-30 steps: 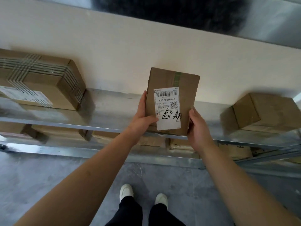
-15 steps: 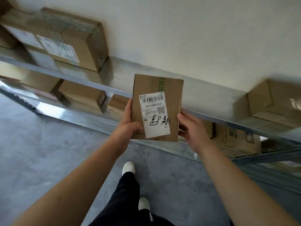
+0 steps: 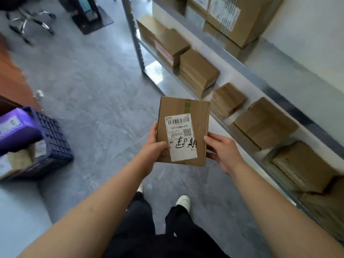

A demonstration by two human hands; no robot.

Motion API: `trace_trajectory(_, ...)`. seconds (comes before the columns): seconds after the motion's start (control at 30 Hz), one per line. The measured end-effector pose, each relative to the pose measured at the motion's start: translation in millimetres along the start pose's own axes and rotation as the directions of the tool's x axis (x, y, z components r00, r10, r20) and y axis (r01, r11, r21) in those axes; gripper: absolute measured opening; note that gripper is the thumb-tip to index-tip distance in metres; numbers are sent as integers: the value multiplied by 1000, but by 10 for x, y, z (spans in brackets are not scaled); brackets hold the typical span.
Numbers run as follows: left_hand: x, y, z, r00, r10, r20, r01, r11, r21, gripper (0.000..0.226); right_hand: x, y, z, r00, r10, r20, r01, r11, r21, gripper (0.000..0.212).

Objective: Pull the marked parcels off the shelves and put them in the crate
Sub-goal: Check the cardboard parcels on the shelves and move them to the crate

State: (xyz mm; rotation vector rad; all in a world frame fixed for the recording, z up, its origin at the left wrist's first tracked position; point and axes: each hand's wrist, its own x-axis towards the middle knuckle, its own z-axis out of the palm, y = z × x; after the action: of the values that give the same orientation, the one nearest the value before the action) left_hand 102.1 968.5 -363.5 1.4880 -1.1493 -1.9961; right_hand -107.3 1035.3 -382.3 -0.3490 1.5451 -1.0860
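Head view shows a cardboard parcel [image 3: 183,131] with a handwritten-marked shipping label [image 3: 181,137] held above the grey floor [image 3: 96,94]. Left hand [image 3: 153,146] grips its left edge, right hand [image 3: 220,149] its right edge. A purple crate [image 3: 54,140] sits well apart at left; metal shelves [image 3: 260,84] of boxes stand at right.

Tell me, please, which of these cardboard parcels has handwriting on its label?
The parcel held in both hands: its white label carries black handwriting; no handwriting shows on the shelf parcels.
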Motion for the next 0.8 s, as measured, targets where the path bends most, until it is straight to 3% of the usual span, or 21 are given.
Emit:
trace_trajectory(0.17, -251, -249, -1115, 975, 8, -221, -43, 987, -156, 85, 139, 106, 1164, 981, 44, 187, -14, 987, -157, 26)
trace_trajectory(0.37, -596, -645, -2585, 922, 37, -385, -154, 948, -280, 66, 132, 338, 2744, 937, 120, 328, -2, 941, -339, 22)
trace_trajectory(0.6, -1142, -1065, -4473, 821, 12, -571, -191, 948, -255, 68, 50, 830, 4824, 871, 251, 422, -34, 888, -458, 23)
trace_trajectory(0.8, -1353, -1223, -5529, 755, -47, -654, -133, 966, -222, 71, 18, 1203, 5997, 849, 321, 420, -75, 860, -505, 26)
